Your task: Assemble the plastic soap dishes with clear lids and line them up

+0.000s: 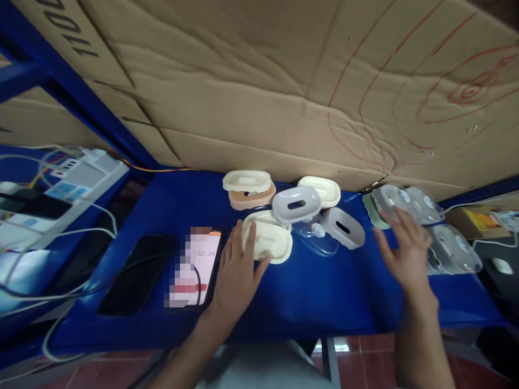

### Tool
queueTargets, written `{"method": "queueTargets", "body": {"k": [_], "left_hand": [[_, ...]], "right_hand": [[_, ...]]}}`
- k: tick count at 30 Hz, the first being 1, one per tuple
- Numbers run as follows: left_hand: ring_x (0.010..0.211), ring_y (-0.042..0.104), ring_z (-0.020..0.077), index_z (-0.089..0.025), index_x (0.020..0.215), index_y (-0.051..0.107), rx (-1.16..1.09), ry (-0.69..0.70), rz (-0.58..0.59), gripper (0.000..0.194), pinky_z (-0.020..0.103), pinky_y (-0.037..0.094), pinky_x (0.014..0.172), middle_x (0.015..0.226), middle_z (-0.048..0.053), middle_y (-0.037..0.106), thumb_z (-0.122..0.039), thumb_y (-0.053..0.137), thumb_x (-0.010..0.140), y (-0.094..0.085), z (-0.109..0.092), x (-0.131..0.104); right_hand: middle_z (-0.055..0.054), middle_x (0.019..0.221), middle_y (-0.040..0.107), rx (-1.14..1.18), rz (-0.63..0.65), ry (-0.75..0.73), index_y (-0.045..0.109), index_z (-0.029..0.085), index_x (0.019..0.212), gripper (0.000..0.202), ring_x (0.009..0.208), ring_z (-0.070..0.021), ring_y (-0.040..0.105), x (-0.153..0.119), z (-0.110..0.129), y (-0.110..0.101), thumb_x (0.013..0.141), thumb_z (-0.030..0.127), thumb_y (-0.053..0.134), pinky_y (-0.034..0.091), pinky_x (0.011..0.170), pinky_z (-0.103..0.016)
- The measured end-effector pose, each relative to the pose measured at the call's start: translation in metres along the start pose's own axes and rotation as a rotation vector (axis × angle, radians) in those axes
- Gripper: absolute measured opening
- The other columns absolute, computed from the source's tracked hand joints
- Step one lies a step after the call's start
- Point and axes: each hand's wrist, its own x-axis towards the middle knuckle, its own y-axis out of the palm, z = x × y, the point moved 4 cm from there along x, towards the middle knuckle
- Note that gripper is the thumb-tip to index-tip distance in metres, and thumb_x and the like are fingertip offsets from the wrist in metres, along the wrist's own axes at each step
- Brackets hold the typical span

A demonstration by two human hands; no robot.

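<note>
My left hand (238, 265) is open, its fingertips lying over the left edge of a cream oval plastic dish (273, 244). A second cream rim shows behind that dish. Just beyond are a light grey oval tray with a slot (286, 211), a clear plastic cover (326, 246) and a grey oval piece with a slot (351, 232). My right hand (407, 251), fingers apart and holding nothing, hovers by a green wavy-edged piece (375, 210) and grey boxes with clear lids (391, 197). Whether it touches them I cannot tell.
Further back sit a peach oval box (243, 201) and another cream piece (324, 189). A lit phone (203, 270) and a dark phone (132, 281) lie left, near cables and a white power strip (87, 181). Cardboard (243, 81) walls the back of the blue table (308, 308).
</note>
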Motion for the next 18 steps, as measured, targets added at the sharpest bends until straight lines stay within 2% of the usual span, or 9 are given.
{"method": "queueTargets", "body": {"k": [2, 4, 6, 7, 10, 13, 15, 18], "left_hand": [[0.158, 0.035, 0.0484, -0.019, 0.170, 0.029, 0.024, 0.037, 0.022, 0.074, 0.066, 0.042, 0.120, 0.175, 0.027, 0.025, -0.046, 0.057, 0.106, 0.005, -0.002, -0.004], [0.161, 0.031, 0.0478, -0.020, 0.170, 0.030, 0.041, 0.072, 0.032, 0.072, 0.067, 0.039, 0.122, 0.177, 0.027, 0.022, -0.041, 0.057, 0.107, 0.008, -0.004, -0.011], [0.161, 0.030, 0.0475, -0.021, 0.170, 0.031, 0.048, 0.104, 0.035, 0.073, 0.068, 0.037, 0.122, 0.177, 0.026, 0.022, -0.041, 0.060, 0.106, 0.010, -0.006, -0.018], [0.161, 0.030, 0.0473, -0.022, 0.169, 0.033, 0.051, 0.118, 0.033, 0.073, 0.068, 0.037, 0.123, 0.177, 0.025, 0.023, -0.041, 0.061, 0.105, 0.010, -0.007, -0.021], [0.161, 0.032, 0.0465, -0.022, 0.167, 0.038, 0.067, 0.148, 0.010, 0.073, 0.066, 0.037, 0.124, 0.176, 0.025, 0.026, -0.041, 0.067, 0.102, 0.009, -0.009, -0.029], [0.161, 0.032, 0.0454, -0.024, 0.163, 0.044, 0.069, 0.164, -0.033, 0.069, 0.065, 0.036, 0.124, 0.175, 0.024, 0.029, -0.037, 0.071, 0.100, 0.005, -0.014, -0.032], [0.159, 0.035, 0.0452, -0.024, 0.159, 0.049, 0.059, 0.185, -0.061, 0.065, 0.064, 0.038, 0.123, 0.173, 0.024, 0.031, -0.032, 0.072, 0.099, 0.002, -0.020, -0.031], [0.154, 0.043, 0.0457, -0.022, 0.151, 0.056, 0.044, 0.249, -0.096, 0.056, 0.062, 0.043, 0.118, 0.168, 0.026, 0.038, -0.027, 0.074, 0.097, -0.004, -0.030, -0.030]], "right_hand": [[-0.021, 0.159, 0.055, -0.145, -0.076, 0.178, 0.063, 0.025, 0.150, 0.059, 0.147, -0.0451, 0.050, -0.021, -0.056, -0.007, 0.102, 0.058, 0.063, 0.035, 0.115, -0.065], [-0.028, 0.162, 0.048, -0.244, -0.105, 0.335, 0.056, 0.022, 0.157, 0.085, 0.149, -0.0519, 0.045, -0.045, -0.106, -0.007, 0.090, 0.071, 0.071, 0.034, 0.111, -0.071], [-0.031, 0.165, 0.043, -0.306, -0.075, 0.424, 0.046, 0.022, 0.164, 0.101, 0.151, -0.0540, 0.041, -0.066, -0.140, -0.004, 0.084, 0.077, 0.072, 0.033, 0.108, -0.074], [-0.030, 0.166, 0.042, -0.333, -0.063, 0.440, 0.043, 0.023, 0.165, 0.101, 0.152, -0.0534, 0.040, -0.074, -0.151, -0.002, 0.085, 0.077, 0.071, 0.033, 0.108, -0.074], [-0.022, 0.161, 0.052, -0.397, -0.082, 0.434, 0.046, 0.029, 0.162, 0.081, 0.148, -0.0487, 0.045, -0.088, -0.161, -0.004, 0.093, 0.070, 0.062, 0.034, 0.109, -0.072], [-0.017, 0.141, 0.069, -0.401, -0.113, 0.389, 0.056, 0.030, 0.153, 0.067, 0.135, -0.0442, 0.057, -0.094, -0.158, -0.011, 0.096, 0.066, 0.057, 0.035, 0.109, -0.066], [-0.015, 0.142, 0.068, -0.400, -0.130, 0.353, 0.060, 0.032, 0.149, 0.068, 0.136, -0.0442, 0.057, -0.096, -0.155, -0.014, 0.094, 0.071, 0.057, 0.034, 0.111, -0.065], [-0.016, 0.158, 0.055, -0.371, -0.091, 0.352, 0.056, 0.032, 0.152, 0.080, 0.143, -0.0457, 0.051, -0.098, -0.155, -0.013, 0.088, 0.079, 0.060, 0.039, 0.110, -0.065]]}}
